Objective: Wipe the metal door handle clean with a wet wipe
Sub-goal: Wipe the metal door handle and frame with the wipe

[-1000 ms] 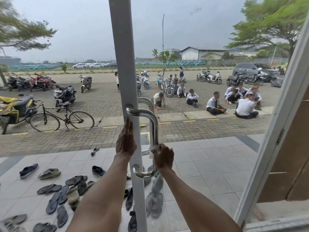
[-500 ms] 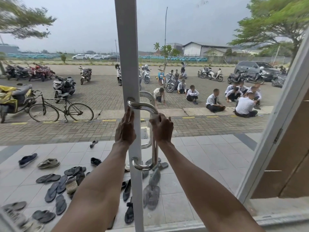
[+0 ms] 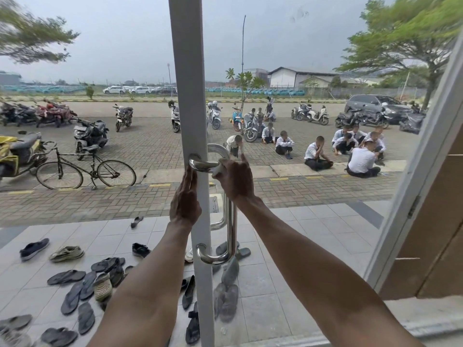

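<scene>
A polished metal door handle (image 3: 229,236) curves off the white door frame (image 3: 186,71) of a glass door. My right hand (image 3: 234,177) is wrapped over the handle's top bend, with a pale wet wipe (image 3: 218,171) pinched between fingers and metal. My left hand (image 3: 185,204) lies flat against the frame just below the upper mount, fingers straight and together, holding nothing. The handle's lower bend and vertical bar are bare. A second handle (image 3: 217,150) shows behind the glass.
Through the glass lie several sandals and shoes (image 3: 82,279) on the tiled porch. A bicycle (image 3: 85,169) and parked motorbikes stand on the paving, where several people (image 3: 317,154) sit. A second white frame (image 3: 413,179) and brown wooden panel (image 3: 438,221) stand on the right.
My right hand has slid up the handle from near the lower bend to the top bend with the wipe. My left hand has moved up the frame a little.
</scene>
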Available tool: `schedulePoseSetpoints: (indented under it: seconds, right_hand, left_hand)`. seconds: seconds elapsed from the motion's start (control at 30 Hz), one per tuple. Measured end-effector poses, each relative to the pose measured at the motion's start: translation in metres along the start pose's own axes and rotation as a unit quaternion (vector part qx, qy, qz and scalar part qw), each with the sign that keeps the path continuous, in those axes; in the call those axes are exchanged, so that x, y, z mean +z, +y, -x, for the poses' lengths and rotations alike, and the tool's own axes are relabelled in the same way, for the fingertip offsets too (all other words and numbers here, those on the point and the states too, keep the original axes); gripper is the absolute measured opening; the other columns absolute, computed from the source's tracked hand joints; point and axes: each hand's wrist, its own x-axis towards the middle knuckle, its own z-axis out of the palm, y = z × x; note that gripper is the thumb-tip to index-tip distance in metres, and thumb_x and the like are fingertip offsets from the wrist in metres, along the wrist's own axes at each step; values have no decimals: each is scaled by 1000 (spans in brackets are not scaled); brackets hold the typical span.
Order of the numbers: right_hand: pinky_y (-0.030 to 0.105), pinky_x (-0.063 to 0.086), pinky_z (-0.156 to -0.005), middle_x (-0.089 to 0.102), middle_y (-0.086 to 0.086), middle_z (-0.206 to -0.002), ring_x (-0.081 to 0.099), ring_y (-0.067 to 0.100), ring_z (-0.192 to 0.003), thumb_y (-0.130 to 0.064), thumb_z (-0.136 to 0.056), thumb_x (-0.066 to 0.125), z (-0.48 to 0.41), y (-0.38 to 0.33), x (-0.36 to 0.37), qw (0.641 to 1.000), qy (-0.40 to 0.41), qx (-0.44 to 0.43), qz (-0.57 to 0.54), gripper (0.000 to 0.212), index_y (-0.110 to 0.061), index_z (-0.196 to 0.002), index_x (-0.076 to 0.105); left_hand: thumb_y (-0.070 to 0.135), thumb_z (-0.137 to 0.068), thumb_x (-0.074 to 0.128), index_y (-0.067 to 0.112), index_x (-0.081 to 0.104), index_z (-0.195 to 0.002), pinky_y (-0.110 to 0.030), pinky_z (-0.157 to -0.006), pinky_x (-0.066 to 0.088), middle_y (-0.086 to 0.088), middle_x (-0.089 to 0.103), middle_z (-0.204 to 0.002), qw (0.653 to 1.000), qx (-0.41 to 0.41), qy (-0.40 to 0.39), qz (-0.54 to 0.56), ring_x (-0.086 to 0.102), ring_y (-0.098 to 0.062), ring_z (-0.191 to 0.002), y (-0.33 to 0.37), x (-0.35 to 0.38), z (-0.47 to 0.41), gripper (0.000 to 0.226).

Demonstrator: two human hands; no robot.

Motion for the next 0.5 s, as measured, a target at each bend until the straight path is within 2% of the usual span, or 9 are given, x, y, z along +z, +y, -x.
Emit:
schedulePoseSetpoints:
  seconds: [0.07, 0.13, 0.23, 0.3, 0.37, 0.5]
  right_hand:
    - [42, 27, -119, 76, 12, -78, 71, 28, -76, -20, -77, 79, -11, -5, -4, 998, -51, -38, 25, 11, -12, -82, 72]
    - [42, 28, -118, 76, 12, -77, 72, 28, -78, -23, -78, 79, -19, -15, -5, 994, -84, -61, 33, 12, -12, -79, 75]
    - [40, 23, -120, 76, 12, -85, 72, 24, -89, -19, -83, 72, -30, -41, 3, 986, -110, -75, 96, 9, -12, -88, 77]
    - [39, 27, -118, 76, 11, -94, 70, 24, -98, -13, -85, 67, -38, -59, 11, 984, -113, -55, 126, 14, -12, -96, 75]
    - [38, 34, -112, 74, 8, -103, 68, 23, -105, -11, -85, 63, -45, -72, 17, 983, -130, -14, 132, 18, -13, -101, 72]
    - [36, 45, -98, 74, 2, -99, 68, 22, -100, -10, -86, 60, -63, -88, 25, 982, -144, 46, 113, 13, -16, -94, 69]
  left_hand:
    - [-17, -77, 51, 16, 4, -161, -41, -90, 58, 4, 1, -169, 1000, -7, 4, 6, 44, -33, -141, 1, 6, -1, 102]
    - [-18, -76, 51, 15, 6, -161, -40, -89, 59, 6, -1, -168, 1000, -17, 8, 10, 38, -29, -146, 2, 11, 0, 101]
    - [-19, -74, 54, 13, 15, -160, -40, -97, 56, 1, 8, -168, 999, -31, 14, 22, 38, -29, -145, 4, 14, 2, 99]
    - [-16, -75, 56, 11, 23, -158, -42, -99, 54, -4, 23, -165, 998, -45, 17, 27, 48, -34, -137, 3, 15, 3, 93]
    - [-8, -84, 57, 11, 31, -154, -41, -102, 52, -7, 37, -159, 997, -61, 11, 37, 52, -33, -134, 2, 16, 2, 78]
    - [4, -96, 53, 12, 41, -148, -44, -102, 51, -11, 53, -147, 995, -87, 7, 47, 54, -31, -132, 5, 10, 1, 54]
